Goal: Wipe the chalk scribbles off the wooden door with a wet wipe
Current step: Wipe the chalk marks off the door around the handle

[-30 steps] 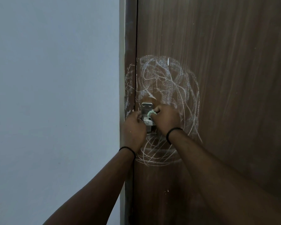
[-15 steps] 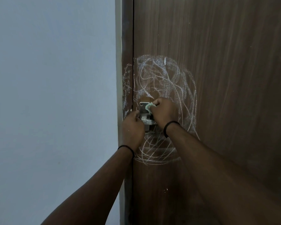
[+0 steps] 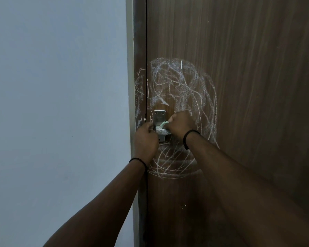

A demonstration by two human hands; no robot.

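The wooden door (image 3: 248, 86) fills the right side of the view, its left edge meeting the brown door frame (image 3: 139, 41) along a thin dark vertical gap; left of the frame runs a plain pale wall (image 3: 57, 95). White chalk scribbles (image 3: 182, 86) cover a round patch of the door near that edge, above, right of and below a metal latch plate (image 3: 159, 116), and a few fainter chalk marks (image 3: 139, 84) spill onto the frame. The door surface above and to the right of the scribbled patch is bare wood grain.

The right hand (image 3: 181, 126) sits just right of the latch plate with its fingers curled round a small wad of pale green wet wipe (image 3: 163, 124), which shows between fingers and thumb and touches the lower part of the plate. The knuckles face the camera, and a black band (image 3: 190, 138) circles the wrist.

The left hand (image 3: 145, 141) lies over the gap between frame and door, just left of and below the plate, fingers curled inward at the latch's metal hardware (image 3: 161, 133); whether they actually pinch the metal cannot be told, since the fingertips are hidden behind the hand. It also wears a black wristband (image 3: 137, 160). The two hands are close, nearly touching across the latch
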